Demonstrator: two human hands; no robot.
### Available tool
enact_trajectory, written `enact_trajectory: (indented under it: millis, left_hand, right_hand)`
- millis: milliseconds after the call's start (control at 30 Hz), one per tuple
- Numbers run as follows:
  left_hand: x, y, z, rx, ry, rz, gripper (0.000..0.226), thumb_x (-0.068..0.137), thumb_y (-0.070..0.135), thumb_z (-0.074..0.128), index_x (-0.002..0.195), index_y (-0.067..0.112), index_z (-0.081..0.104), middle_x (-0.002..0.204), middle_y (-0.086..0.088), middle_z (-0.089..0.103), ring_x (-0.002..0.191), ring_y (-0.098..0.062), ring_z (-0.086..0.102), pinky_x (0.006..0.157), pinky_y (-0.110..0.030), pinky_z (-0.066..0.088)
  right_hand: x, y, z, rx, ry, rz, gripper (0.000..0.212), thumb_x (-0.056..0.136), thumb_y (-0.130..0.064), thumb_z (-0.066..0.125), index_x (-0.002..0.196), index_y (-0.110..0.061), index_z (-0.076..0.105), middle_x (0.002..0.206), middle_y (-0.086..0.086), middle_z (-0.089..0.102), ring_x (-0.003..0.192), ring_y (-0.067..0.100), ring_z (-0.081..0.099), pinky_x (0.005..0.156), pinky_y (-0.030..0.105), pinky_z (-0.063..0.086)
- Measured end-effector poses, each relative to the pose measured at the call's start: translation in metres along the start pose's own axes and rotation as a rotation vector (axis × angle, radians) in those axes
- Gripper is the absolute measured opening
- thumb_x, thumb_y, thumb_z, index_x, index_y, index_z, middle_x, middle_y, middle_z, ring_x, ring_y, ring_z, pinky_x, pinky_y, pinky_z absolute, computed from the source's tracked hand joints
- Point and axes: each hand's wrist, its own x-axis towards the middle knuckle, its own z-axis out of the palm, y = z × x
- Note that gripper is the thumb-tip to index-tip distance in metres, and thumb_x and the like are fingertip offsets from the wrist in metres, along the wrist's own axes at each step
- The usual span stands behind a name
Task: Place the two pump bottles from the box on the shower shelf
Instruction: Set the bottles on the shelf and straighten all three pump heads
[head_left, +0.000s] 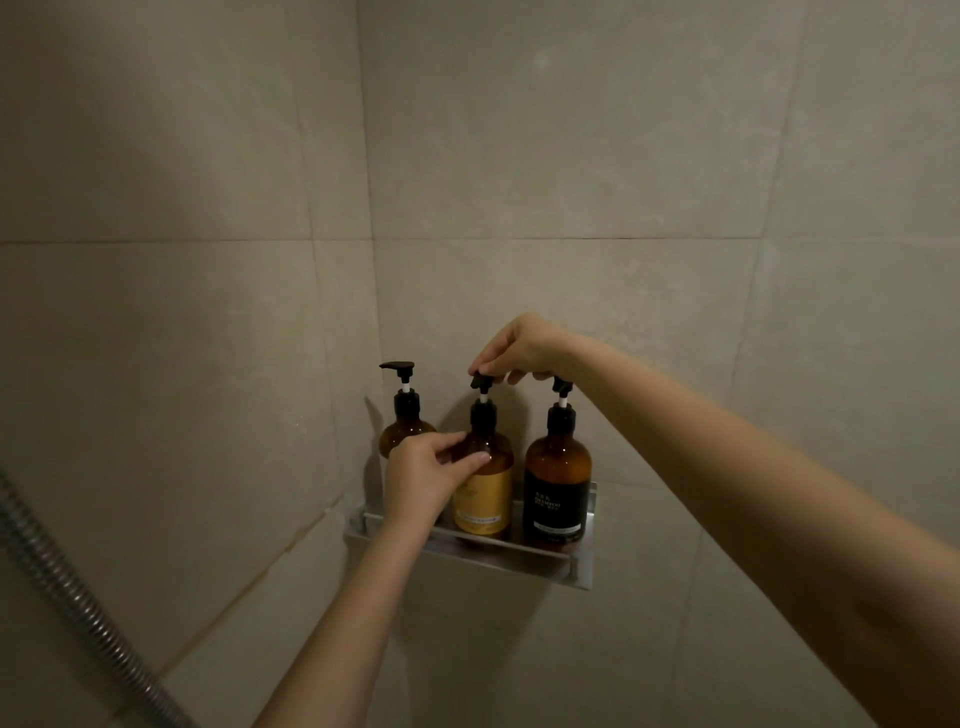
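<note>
Three amber pump bottles stand upright on a metal shower shelf (519, 558) fixed in the tiled corner. The middle bottle (485, 499) has a yellow label. My left hand (423, 480) grips its shoulder from the left. My right hand (519, 351) pinches its black pump head from above. To the right stands a bottle with a black shampoo label (557, 491); its pump head sits just under my right wrist. The left bottle (405, 421) is partly hidden behind my left hand.
Beige tiled walls meet in a corner just left of the shelf. A ribbed metal shower hose (72, 597) runs down the lower left. No box is in view.
</note>
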Motion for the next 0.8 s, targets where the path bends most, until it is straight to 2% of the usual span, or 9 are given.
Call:
enact_trajectory:
  millis: [133,233,333,400,467,567,667,733,800]
  left_hand:
    - [0.001,0.0,0.0,0.012,-0.002,-0.008,0.05,0.072,0.037,0.073,0.117,0.019,0.063,0.115,0.0,0.069,0.097,-0.006,0.06,0.064,-0.005,0.035]
    - [0.004,0.003,-0.002,-0.01,-0.014,-0.029,0.047,0.074,0.035,0.072,0.117,0.018,0.064,0.116,0.001,0.068,0.102,-0.008,0.06,0.075,-0.012,0.042]
    - [0.002,0.001,-0.015,-0.094,0.197,-0.05,0.028,0.079,0.026,0.068,0.107,0.017,0.069,0.105,0.001,0.071,0.092,-0.007,0.062,0.072,-0.01,0.041]
    - [0.002,-0.005,-0.025,-0.115,0.364,-0.085,0.022,0.084,0.018,0.062,0.104,0.017,0.07,0.102,-0.001,0.072,0.09,-0.008,0.064,0.066,-0.007,0.039]
    - [0.005,-0.014,-0.032,-0.104,0.426,-0.152,0.026,0.087,0.016,0.056,0.111,0.016,0.066,0.109,-0.001,0.07,0.093,-0.008,0.061,0.068,-0.01,0.039]
    - [0.011,-0.027,-0.035,-0.025,0.388,-0.219,0.04,0.086,0.028,0.058,0.125,0.018,0.057,0.123,-0.002,0.064,0.106,-0.014,0.06,0.079,-0.022,0.046]
    - [0.02,-0.038,-0.035,0.056,0.258,-0.241,0.053,0.081,0.04,0.062,0.129,0.018,0.053,0.128,-0.002,0.061,0.115,-0.02,0.058,0.092,-0.038,0.05]
    - [0.024,-0.042,-0.035,0.049,0.212,-0.237,0.047,0.078,0.039,0.065,0.121,0.02,0.06,0.119,0.0,0.067,0.101,-0.014,0.062,0.078,-0.029,0.052]
    - [0.024,-0.044,-0.034,0.002,0.211,-0.227,0.042,0.077,0.035,0.068,0.116,0.019,0.064,0.112,0.0,0.071,0.091,-0.009,0.063,0.066,-0.02,0.046]
  right_hand:
    - [-0.001,-0.004,-0.001,-0.052,0.0,0.02,0.023,0.085,-0.022,0.065,0.107,-0.017,0.071,0.098,0.001,0.066,0.071,0.007,0.053,0.049,0.019,0.035]
    - [0.004,-0.017,-0.003,-0.06,0.063,0.029,0.03,0.083,-0.025,0.067,0.111,-0.013,0.068,0.102,0.005,0.067,0.073,0.011,0.055,0.049,0.018,0.037]
    - [0.018,-0.04,0.006,-0.028,0.15,-0.053,0.03,0.083,-0.029,0.067,0.107,-0.01,0.067,0.087,0.003,0.066,0.066,0.01,0.055,0.05,0.019,0.039]
    - [0.026,-0.054,0.017,-0.065,0.112,-0.095,0.031,0.083,-0.031,0.067,0.106,-0.01,0.066,0.08,0.001,0.065,0.066,0.01,0.057,0.052,0.02,0.042]
    - [0.036,-0.064,0.03,-0.113,0.051,-0.124,0.033,0.082,-0.031,0.068,0.107,-0.009,0.066,0.081,0.001,0.066,0.067,0.011,0.059,0.053,0.02,0.043]
    - [0.049,-0.071,0.047,-0.182,0.019,-0.154,0.036,0.081,-0.031,0.07,0.109,-0.008,0.067,0.09,0.006,0.068,0.073,0.016,0.062,0.058,0.022,0.05]
    - [0.059,-0.072,0.058,-0.235,0.018,-0.135,0.036,0.08,-0.031,0.071,0.106,-0.006,0.068,0.098,0.009,0.071,0.086,0.021,0.068,0.074,0.029,0.057]
    - [0.064,-0.071,0.059,-0.235,0.015,-0.123,0.034,0.079,-0.029,0.072,0.104,-0.005,0.069,0.099,0.011,0.071,0.09,0.023,0.069,0.08,0.033,0.058]
    - [0.065,-0.069,0.056,-0.194,-0.019,-0.147,0.03,0.08,-0.023,0.072,0.105,-0.006,0.07,0.101,0.011,0.071,0.084,0.022,0.068,0.073,0.029,0.059]
